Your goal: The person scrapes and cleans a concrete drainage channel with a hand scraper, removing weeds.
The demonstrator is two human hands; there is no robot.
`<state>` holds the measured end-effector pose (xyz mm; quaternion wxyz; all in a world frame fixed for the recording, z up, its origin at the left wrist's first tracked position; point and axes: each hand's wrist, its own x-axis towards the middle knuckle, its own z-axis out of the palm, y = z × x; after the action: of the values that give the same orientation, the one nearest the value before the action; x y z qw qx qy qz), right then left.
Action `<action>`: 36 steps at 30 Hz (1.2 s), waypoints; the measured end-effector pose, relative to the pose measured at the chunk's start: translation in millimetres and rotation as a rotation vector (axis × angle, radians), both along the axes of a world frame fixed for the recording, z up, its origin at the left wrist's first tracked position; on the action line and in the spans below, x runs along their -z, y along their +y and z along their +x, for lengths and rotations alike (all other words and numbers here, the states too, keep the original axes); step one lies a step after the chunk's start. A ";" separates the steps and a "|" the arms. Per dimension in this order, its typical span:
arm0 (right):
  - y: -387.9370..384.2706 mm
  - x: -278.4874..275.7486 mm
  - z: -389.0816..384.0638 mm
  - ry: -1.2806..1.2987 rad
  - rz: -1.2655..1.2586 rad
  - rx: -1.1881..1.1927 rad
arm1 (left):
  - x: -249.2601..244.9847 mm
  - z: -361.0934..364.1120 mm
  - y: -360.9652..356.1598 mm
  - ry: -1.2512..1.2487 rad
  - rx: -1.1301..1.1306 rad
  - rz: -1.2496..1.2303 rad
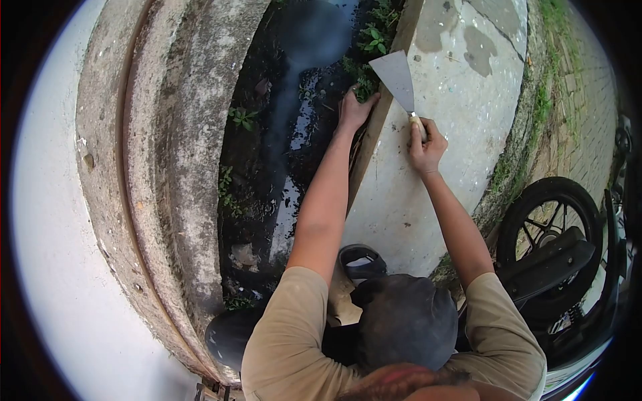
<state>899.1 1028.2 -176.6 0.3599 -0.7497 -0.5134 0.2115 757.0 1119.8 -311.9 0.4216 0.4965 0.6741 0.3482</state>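
Note:
My right hand is closed around the light handle of a scraper. Its wide metal blade points up and left, over the edge of the concrete slab. At the drain side of that slab, my left hand reaches down into green weeds. The thumb and forefinger close about the leaves; the other fingers are partly hidden. Above the left hand grows another leafy plant, close to the slab's edge.
A dark wet drain runs between a weathered concrete ledge and the pale slab. A motorcycle wheel stands at the right. My sandalled foot is on the slab. Small plants grow along the drain's left side.

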 end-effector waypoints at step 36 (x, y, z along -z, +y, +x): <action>0.2 0.3 -1.4 0.011 0.008 -0.017 | 12.9 -34.4 -57.6 0.270 0.126 -0.434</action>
<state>897.7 1028.3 -176.8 0.3640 -0.7428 -0.5184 0.2168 722.6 1062.2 -324.8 0.4451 0.4774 0.7511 0.0992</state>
